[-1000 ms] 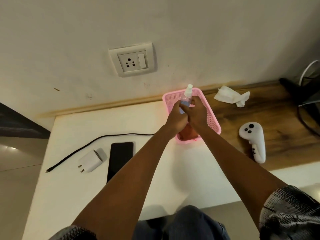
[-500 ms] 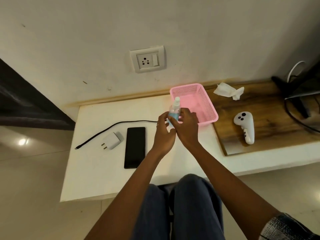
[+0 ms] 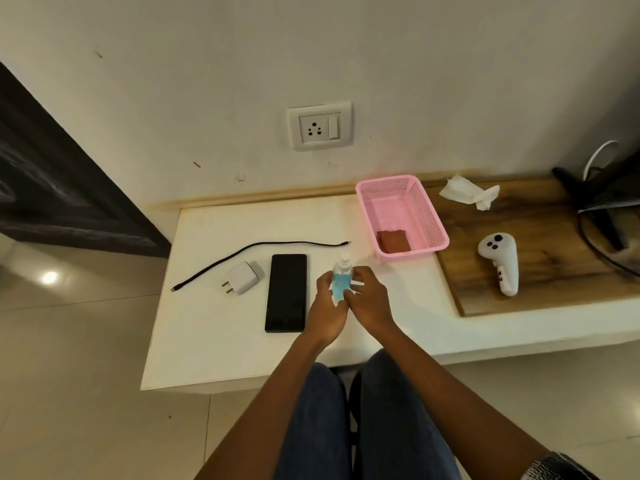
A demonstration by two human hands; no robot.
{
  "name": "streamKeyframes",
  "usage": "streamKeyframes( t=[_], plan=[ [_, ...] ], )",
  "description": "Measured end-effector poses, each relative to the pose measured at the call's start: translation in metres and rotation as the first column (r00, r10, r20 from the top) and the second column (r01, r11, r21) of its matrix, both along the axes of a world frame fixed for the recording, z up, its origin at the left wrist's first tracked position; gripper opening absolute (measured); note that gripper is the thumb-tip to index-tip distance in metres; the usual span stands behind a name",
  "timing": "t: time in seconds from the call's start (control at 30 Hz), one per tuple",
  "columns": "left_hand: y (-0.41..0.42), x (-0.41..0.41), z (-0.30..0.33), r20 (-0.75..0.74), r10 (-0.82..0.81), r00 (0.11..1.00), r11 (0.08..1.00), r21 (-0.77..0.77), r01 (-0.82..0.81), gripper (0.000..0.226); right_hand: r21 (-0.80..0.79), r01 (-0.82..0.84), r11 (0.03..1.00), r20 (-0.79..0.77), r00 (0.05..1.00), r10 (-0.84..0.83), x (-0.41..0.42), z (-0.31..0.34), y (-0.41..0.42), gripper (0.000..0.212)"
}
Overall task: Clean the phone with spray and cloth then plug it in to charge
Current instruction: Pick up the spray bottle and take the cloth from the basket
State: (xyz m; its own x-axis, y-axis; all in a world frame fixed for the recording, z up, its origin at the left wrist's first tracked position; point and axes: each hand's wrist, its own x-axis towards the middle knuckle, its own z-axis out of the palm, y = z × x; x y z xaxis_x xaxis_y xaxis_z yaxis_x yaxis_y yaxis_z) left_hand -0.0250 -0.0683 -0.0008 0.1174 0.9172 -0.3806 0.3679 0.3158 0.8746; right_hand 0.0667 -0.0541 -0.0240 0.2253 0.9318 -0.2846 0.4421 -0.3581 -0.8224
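A small spray bottle [image 3: 341, 278] with blue liquid and a white nozzle is upright between my two hands, over the white table [image 3: 207, 341]. My left hand [image 3: 327, 311] grips its left side and my right hand [image 3: 370, 301] its right side. Just left of my hands, a black phone [image 3: 286, 292] lies flat, screen up. Further left lie a white charger plug [image 3: 241, 278] and a loose black cable [image 3: 256, 249]. A brown cloth [image 3: 394, 241] rests in the near end of the pink basket [image 3: 431, 216]. On the wall above is a white socket [image 3: 319, 126].
On a wooden board [image 3: 540, 220] to the right lie a white controller [image 3: 500, 263] and a crumpled tissue [image 3: 467, 192]. Dark cables and a stand [image 3: 602, 209] fill the far right. My knees [image 3: 363, 410] are under the table's front edge.
Both hands have lifted the spray bottle out of the pink basket and brought it toward me, to beside the phone. The brown cloth in the basket is now uncovered.
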Motion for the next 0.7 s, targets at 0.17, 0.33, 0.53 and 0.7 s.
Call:
streamKeyframes(
  t=[0.17,0.33,0.53,0.7],
  plan=[
    [0.000,0.000,-0.006,-0.007,0.036,0.999,0.999,0.013,-0.036,0.056,0.003,-0.003,1.000,-0.009,1.000,0.003,0.001,-0.001,-0.001,0.039],
    [0.000,0.003,-0.012,-0.025,0.060,0.998,0.998,-0.005,-0.060,0.059,0.005,0.004,1.000,0.061,0.998,-0.004,0.003,-0.003,0.001,0.038],
    [0.007,0.013,0.004,0.071,0.375,0.925,0.920,0.093,-0.380,0.051,0.126,0.124,0.984,0.106,0.985,-0.137,0.023,0.006,0.010,0.027],
    [0.044,0.026,0.050,0.234,0.373,0.898,0.849,0.306,-0.432,0.041,0.359,0.178,0.916,0.134,0.962,-0.240,0.055,0.025,0.034,0.014]
  ],
)
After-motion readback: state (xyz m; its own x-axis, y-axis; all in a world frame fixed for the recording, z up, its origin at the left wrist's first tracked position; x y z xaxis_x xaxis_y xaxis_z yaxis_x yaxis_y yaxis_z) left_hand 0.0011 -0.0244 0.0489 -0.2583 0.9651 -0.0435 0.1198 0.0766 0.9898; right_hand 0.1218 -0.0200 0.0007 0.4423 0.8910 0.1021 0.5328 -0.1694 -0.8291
